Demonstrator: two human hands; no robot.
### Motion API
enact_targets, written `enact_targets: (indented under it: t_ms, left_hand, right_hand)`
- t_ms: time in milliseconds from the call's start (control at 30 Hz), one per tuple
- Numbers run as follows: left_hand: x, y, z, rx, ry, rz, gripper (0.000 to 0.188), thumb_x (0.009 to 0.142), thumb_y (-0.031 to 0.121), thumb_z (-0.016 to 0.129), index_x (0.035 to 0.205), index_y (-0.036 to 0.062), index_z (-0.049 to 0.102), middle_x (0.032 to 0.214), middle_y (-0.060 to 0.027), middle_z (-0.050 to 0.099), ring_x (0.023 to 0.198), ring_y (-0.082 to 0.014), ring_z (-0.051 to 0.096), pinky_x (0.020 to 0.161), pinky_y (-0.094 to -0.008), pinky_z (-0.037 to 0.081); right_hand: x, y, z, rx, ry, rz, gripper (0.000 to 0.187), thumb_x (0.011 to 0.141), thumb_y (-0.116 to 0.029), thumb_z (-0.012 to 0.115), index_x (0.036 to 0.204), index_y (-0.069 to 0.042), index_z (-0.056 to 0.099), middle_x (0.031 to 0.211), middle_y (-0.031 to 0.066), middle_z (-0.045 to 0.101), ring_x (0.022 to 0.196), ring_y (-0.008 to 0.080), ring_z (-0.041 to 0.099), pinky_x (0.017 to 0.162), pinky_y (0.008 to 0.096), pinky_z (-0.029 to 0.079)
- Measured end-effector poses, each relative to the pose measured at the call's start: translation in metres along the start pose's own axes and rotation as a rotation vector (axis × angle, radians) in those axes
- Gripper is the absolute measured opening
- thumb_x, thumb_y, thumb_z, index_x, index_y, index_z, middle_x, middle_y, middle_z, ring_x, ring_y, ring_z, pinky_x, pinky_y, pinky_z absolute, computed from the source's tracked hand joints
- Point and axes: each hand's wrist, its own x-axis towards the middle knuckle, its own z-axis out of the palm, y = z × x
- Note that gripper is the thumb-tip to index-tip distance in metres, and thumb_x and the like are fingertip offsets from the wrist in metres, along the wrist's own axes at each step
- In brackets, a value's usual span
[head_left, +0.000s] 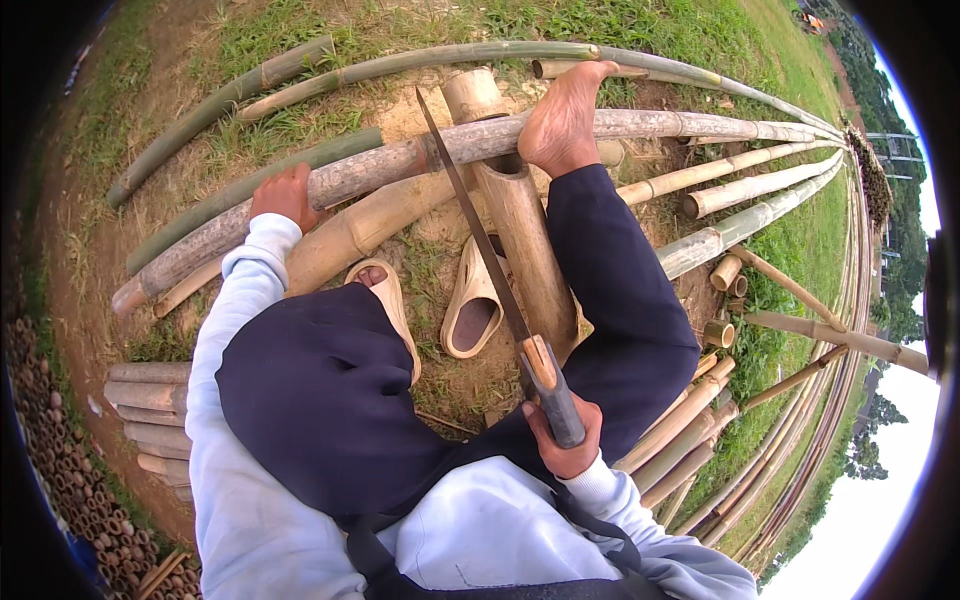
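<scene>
My right hand [570, 440] is closed around the wood-and-dark handle of a handsaw [480, 235]. Its long blade points up and away, lying across a mottled bamboo pole [375, 170]. To the left, my left hand [285, 197] grips the same pole from above, fingers wrapped over it. My bare right foot [565, 120] rests on the pole to the right of the blade. Under the pole, a thick upright-leaning bamboo piece [525, 240] supports or touches it; which one I cannot tell.
A beige clog [475, 300] lies empty on the ground; my left foot wears its mate [395, 320]. Cut bamboo lengths [680, 430] are piled at the right, more [150, 400] at the left. Long poles [440, 58] stretch across the far side. Stacked bamboo ends [70, 480] fill the lower left.
</scene>
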Motion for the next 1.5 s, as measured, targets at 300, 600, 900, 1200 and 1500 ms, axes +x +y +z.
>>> enact_targets:
  t_ms: [300, 600, 900, 1200, 1500]
  left_hand:
    - [0.014, 0.009, -0.013, 0.031, -0.050, 0.052, 0.060, 0.075, 0.040, 0.083, 0.119, 0.0081, 0.057, 0.118, -0.0174, 0.069, 0.108, -0.0387, 0.068, 0.093, -0.0481, 0.055]
    - [0.002, 0.003, -0.005, -0.015, -0.001, 0.014, 0.060, 0.071, 0.035, 0.086, 0.116, 0.0081, 0.058, 0.114, -0.0172, 0.071, 0.104, -0.0392, 0.069, 0.092, -0.0477, 0.055]
    - [0.017, 0.008, -0.004, -0.011, -0.062, 0.049, 0.061, 0.071, 0.032, 0.086, 0.122, 0.0099, 0.058, 0.117, -0.0177, 0.069, 0.109, -0.0391, 0.067, 0.094, -0.0475, 0.055]
    - [-0.003, 0.004, -0.009, -0.023, -0.134, -0.022, 0.062, 0.072, 0.034, 0.086, 0.120, 0.0077, 0.057, 0.118, -0.0186, 0.069, 0.108, -0.0402, 0.067, 0.094, -0.0482, 0.055]
    - [0.013, 0.012, -0.018, 0.018, -0.141, 0.007, 0.062, 0.074, 0.036, 0.084, 0.123, 0.0095, 0.056, 0.119, -0.0167, 0.069, 0.109, -0.0393, 0.067, 0.093, -0.0492, 0.055]
  right_hand:
    - [0.113, 0.008, 0.048, -0.023, 0.047, -0.073, 0.017, 0.088, -0.010, 0.075, 0.093, 0.001, 0.063, 0.069, 0.0107, 0.060, 0.062, 0.0145, 0.053, 0.063, 0.0338, 0.048]
    - [0.046, 0.012, 0.017, 0.024, 0.035, -0.070, 0.014, 0.089, -0.003, 0.074, 0.098, 0.003, 0.066, 0.076, 0.0022, 0.060, 0.070, 0.0079, 0.051, 0.067, 0.0269, 0.047]
    - [0.079, 0.013, 0.040, 0.033, 0.064, -0.082, 0.022, 0.088, -0.008, 0.075, 0.107, 0.001, 0.068, 0.075, 0.0086, 0.064, 0.068, 0.0137, 0.059, 0.068, 0.0322, 0.052]
    - [0.075, 0.022, 0.028, -0.040, -0.045, -0.014, 0.016, 0.088, -0.004, 0.071, 0.103, 0.002, 0.068, 0.078, 0.0161, 0.067, 0.068, 0.0134, 0.059, 0.067, 0.0325, 0.051]
    - [0.046, 0.010, 0.037, 0.070, 0.044, -0.039, 0.016, 0.090, -0.006, 0.075, 0.093, 0.000, 0.060, 0.075, 0.0015, 0.057, 0.068, 0.0095, 0.051, 0.065, 0.0272, 0.046]
